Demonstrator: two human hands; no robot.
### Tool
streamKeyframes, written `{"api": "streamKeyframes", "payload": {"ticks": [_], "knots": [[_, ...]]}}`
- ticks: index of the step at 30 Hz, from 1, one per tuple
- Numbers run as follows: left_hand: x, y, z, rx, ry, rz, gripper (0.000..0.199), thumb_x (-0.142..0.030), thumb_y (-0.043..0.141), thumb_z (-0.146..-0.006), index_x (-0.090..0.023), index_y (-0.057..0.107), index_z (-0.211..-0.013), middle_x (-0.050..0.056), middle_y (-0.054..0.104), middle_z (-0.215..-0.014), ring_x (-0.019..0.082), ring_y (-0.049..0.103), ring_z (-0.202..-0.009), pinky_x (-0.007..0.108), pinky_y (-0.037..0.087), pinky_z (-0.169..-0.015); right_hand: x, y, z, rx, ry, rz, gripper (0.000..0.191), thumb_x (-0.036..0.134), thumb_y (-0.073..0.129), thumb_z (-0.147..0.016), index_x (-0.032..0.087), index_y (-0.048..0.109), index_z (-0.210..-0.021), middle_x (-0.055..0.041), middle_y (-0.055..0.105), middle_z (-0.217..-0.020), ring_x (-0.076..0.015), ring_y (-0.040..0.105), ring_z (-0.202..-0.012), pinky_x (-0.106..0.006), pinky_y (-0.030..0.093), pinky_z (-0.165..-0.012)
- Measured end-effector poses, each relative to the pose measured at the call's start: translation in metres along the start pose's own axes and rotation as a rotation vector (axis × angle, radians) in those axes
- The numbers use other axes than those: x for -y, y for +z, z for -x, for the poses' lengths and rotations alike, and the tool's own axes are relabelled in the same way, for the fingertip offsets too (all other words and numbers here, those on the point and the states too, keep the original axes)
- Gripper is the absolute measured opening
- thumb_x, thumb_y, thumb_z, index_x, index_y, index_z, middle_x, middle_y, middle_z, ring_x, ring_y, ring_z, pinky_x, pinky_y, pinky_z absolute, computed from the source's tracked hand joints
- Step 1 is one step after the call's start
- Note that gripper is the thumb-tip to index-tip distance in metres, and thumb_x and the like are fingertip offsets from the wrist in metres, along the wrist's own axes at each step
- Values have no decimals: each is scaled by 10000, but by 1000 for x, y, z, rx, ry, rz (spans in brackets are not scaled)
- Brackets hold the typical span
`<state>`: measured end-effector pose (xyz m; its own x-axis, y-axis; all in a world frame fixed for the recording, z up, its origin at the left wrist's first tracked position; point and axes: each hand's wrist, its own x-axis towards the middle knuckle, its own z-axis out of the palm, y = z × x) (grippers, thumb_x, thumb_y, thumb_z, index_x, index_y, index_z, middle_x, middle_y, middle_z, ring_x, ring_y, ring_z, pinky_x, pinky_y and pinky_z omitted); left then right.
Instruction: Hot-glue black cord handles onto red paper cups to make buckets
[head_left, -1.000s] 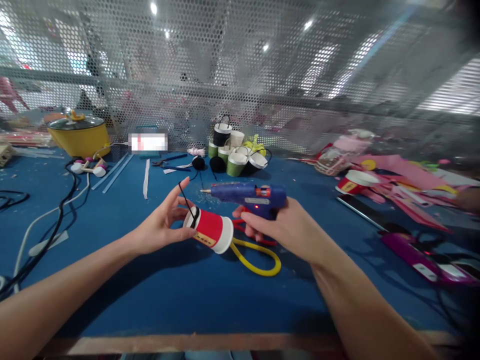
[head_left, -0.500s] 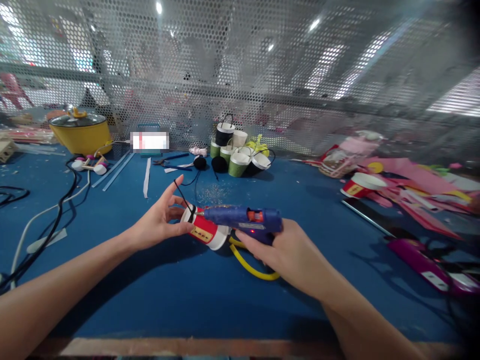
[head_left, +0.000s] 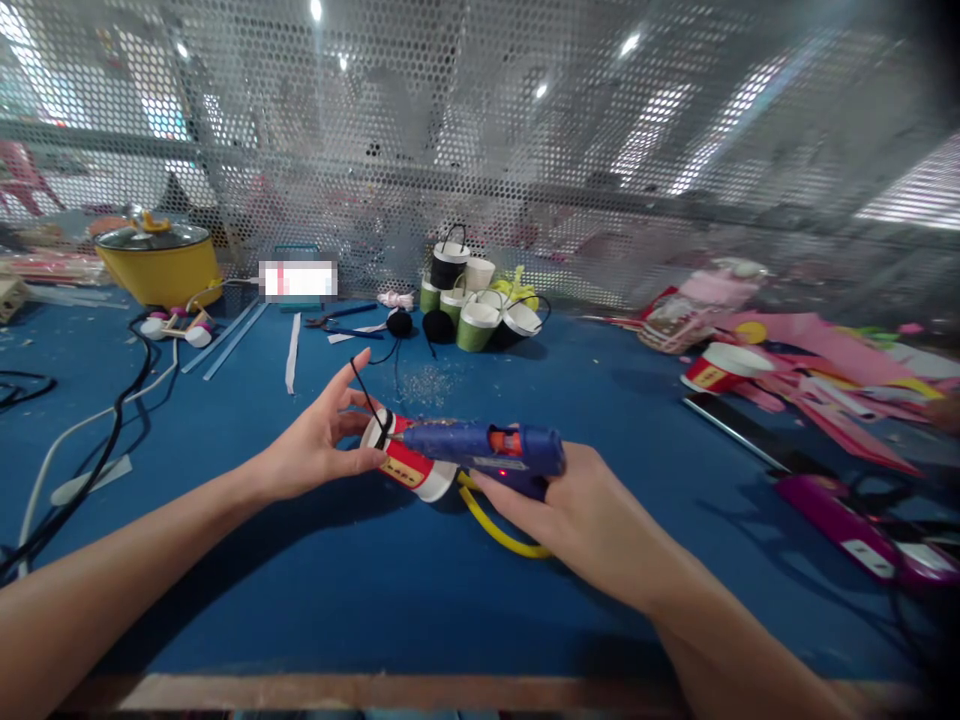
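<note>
My left hand [head_left: 322, 435] grips a red and white paper cup [head_left: 409, 472] lying tilted on its side, its base toward the fingers. A black cord [head_left: 365, 388] crosses the cup near its base and runs up over my raised index finger. My right hand [head_left: 559, 500] is wrapped round the handle of a blue hot glue gun [head_left: 480, 445] with a small red light lit. The gun's metal nozzle points left and meets the cord on the cup, or lies just in front of it. Below the gun curves a yellow tube-like loop [head_left: 499, 530].
Behind stand several small green, black and white cups [head_left: 478, 328], beside black yarn balls [head_left: 400, 323] and pliers [head_left: 330, 322]. A yellow electric pot [head_left: 159, 268] and cables are at left. On the right lie a phone [head_left: 731, 430], a purple power strip [head_left: 832, 528] and pink paper scraps [head_left: 817, 355].
The glue gun has shifted slightly left and down, its nozzle still at the cord. My left hand and the cup have barely moved.
</note>
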<state>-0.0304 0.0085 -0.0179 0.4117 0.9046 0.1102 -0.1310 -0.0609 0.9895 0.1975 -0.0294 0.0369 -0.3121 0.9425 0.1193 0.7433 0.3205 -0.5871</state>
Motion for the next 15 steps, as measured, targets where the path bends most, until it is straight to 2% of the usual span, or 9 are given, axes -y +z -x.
{"api": "streamKeyframes", "payload": {"ticks": [4,8,12,15], "knots": [[0,0,0,6,7,13,973,-104,678,-646,-357,82,-1374,23,454,-985,160,542,-863,319,463,-740,1,0,1,-22,5,23,212,334,529,-778,178,564,-639,17,581,-537,-121,490,-474,-225,399,-435],[1,0,0,8,16,20,972,-110,685,-646,-374,92,-1369,22,449,-989,172,540,-885,347,456,-767,2,-1,2,7,-50,16,155,298,525,-794,181,617,-749,4,661,-676,-141,574,-599,-230,451,-547],[2,-1,0,26,28,24,966,-101,679,-653,-370,91,-1371,22,453,-993,170,539,-891,353,448,-785,3,-2,2,-1,-52,45,181,304,521,-799,179,603,-698,-1,651,-635,-142,563,-567,-235,454,-534],[1,-1,-1,32,25,33,964,-97,678,-653,-378,96,-1369,24,450,-998,176,540,-896,348,457,-764,3,-2,2,14,-57,44,158,296,519,-802,182,611,-740,-2,667,-679,-145,581,-595,-233,459,-552]]}}
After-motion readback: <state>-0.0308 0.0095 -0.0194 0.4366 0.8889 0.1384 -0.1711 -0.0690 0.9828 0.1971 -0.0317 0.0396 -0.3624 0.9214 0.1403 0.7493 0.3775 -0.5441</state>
